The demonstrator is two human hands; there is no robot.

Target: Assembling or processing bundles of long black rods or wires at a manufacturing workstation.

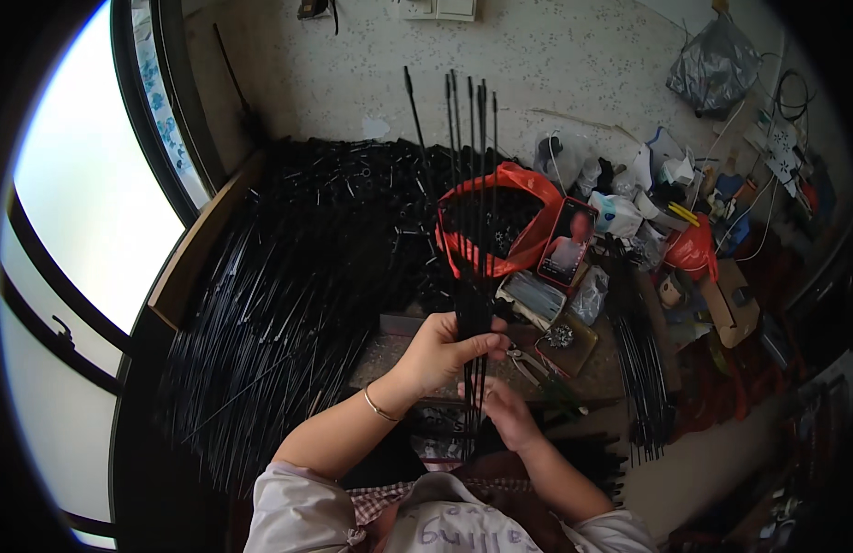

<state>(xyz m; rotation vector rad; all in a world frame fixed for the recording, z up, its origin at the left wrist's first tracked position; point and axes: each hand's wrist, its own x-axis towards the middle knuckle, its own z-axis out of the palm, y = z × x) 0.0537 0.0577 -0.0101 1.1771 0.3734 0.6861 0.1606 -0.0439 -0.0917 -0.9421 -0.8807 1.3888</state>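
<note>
A bundle of thin black rods [483, 184] stands nearly upright in front of me, with thicker black tips fanned apart at the top. My left hand [445, 350] is closed around the bundle at its middle, the thumb lying across the front. Lower down, my right hand [508, 415] is at the rods' lower part, its fingers blurred beside and behind them. Whether those fingers grip the rods is unclear. Pliers [530, 367] lie on the bench just right of the left hand.
A large heap of black rods [270, 323] covers the bench's left side, behind a wooden board [205, 244]. A red plastic bag [537, 184] holds small black parts; a phone [568, 241] leans beside it. Another rod bundle [640, 378] hangs over the right edge, near clutter and a cardboard box [729, 304].
</note>
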